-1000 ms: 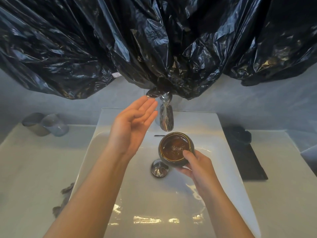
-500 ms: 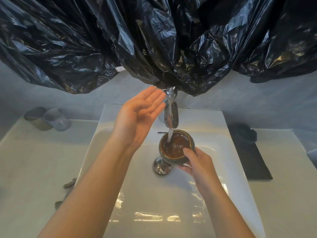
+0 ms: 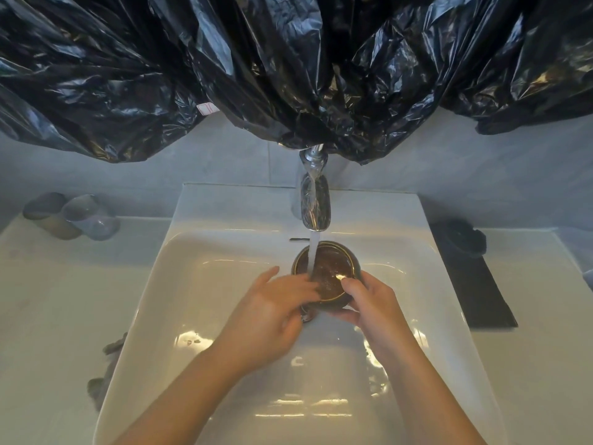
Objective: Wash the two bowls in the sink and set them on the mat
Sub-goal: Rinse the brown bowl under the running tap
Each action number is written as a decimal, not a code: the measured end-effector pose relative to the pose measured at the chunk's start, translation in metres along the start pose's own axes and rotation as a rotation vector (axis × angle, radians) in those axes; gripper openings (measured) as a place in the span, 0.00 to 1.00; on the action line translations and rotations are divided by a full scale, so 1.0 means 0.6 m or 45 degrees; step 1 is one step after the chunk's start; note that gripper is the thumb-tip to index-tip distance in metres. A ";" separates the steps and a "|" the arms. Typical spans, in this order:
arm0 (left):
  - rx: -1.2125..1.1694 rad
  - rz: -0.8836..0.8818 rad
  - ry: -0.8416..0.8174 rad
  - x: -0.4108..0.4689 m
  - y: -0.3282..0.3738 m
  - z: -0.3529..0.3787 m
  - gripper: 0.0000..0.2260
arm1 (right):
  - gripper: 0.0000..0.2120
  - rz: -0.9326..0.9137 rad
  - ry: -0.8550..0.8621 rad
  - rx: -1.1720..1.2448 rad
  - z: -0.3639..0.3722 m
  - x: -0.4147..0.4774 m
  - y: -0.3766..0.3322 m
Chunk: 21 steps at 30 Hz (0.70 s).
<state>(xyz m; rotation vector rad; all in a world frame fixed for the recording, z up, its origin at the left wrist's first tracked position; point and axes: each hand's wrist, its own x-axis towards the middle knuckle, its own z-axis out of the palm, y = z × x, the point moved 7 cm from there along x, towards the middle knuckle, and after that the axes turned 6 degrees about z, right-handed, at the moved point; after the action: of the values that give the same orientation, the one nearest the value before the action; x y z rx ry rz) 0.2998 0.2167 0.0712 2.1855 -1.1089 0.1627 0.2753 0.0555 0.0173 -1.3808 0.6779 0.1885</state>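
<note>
A dark brown bowl (image 3: 327, 273) with a gold rim is held over the white sink (image 3: 199, 284), directly beneath the chrome faucet (image 3: 315, 205), and a stream of water (image 3: 313, 252) is seen falling into it. The bowl is gripped from the right by the right hand (image 3: 372, 303), whose thumb is hooked over the near rim while the other fingers are curled under the outside wall and mostly hidden. The left hand (image 3: 272, 309) is laid against the bowl's left side, its fingertips (image 3: 309, 284) reaching into the opening; how firmly it grips cannot be told. The drain is covered by the hands. On the counter to the right a black mat (image 3: 475, 284) is seen, with a dark object (image 3: 462, 237) at its far end that is too dim to identify. The faucet's top is hidden behind black plastic sheeting (image 3: 288, 75). Two cups (image 3: 73, 216) are seen lying at far left.
</note>
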 end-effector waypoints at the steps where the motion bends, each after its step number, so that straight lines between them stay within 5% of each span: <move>1: 0.175 0.094 -0.107 0.001 0.001 0.019 0.22 | 0.12 -0.001 -0.012 -0.012 0.002 0.005 0.003; 7: 0.594 -0.016 -0.424 0.029 -0.019 0.078 0.31 | 0.11 -0.011 -0.085 -0.063 0.020 0.025 0.016; 11: 0.290 0.058 -0.390 0.021 -0.020 0.081 0.24 | 0.10 0.023 -0.115 -0.071 0.015 0.031 0.025; 15: 0.475 0.205 -0.347 0.001 -0.042 0.064 0.12 | 0.10 0.052 -0.121 -0.111 0.013 0.034 0.040; 18: 0.694 0.090 -0.433 0.003 -0.046 0.081 0.22 | 0.09 0.019 -0.112 -0.161 0.025 0.033 0.043; 21: 0.443 0.002 -0.414 0.009 -0.031 0.096 0.27 | 0.08 0.005 -0.119 -0.166 0.031 0.031 0.043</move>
<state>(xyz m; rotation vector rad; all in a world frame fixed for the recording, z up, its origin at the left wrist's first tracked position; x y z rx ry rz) 0.3072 0.1852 0.0197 2.5867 -1.3415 -0.0026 0.2833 0.0738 -0.0137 -1.4857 0.5988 0.3031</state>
